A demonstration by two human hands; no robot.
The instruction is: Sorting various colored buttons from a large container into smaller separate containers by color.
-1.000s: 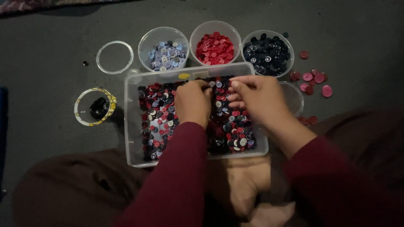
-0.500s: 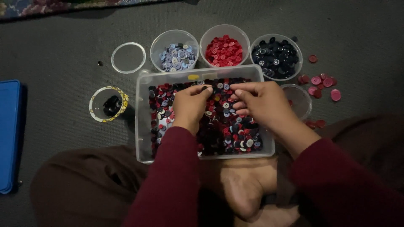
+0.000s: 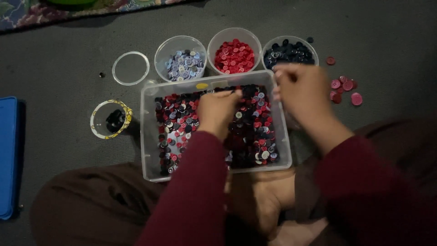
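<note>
A clear rectangular tub (image 3: 148, 136) in front of my crossed legs holds a mix of red, dark and white buttons. My left hand (image 3: 217, 111) rests inside it, fingertips drawn together on the buttons near the far side. My right hand (image 3: 302, 93) is blurred above the tub's far right corner, fingers pinched, just in front of the cup of dark navy buttons (image 3: 291, 51). What either hand pinches is too small to see. Two more round cups stand behind the tub, one of red buttons (image 3: 234, 55) and one of lilac and white buttons (image 3: 180, 64).
A clear round lid (image 3: 130, 68) lies left of the cups. A small cup with a yellow patterned rim (image 3: 110, 119) stands left of the tub. Loose pink buttons (image 3: 346, 86) lie at the right. A blue flat case (image 3: 7, 155) is at the left edge, on the grey floor.
My right hand has lifted out of the tub and moved right and away, toward the cup of dark buttons. My left hand stays in the tub.
</note>
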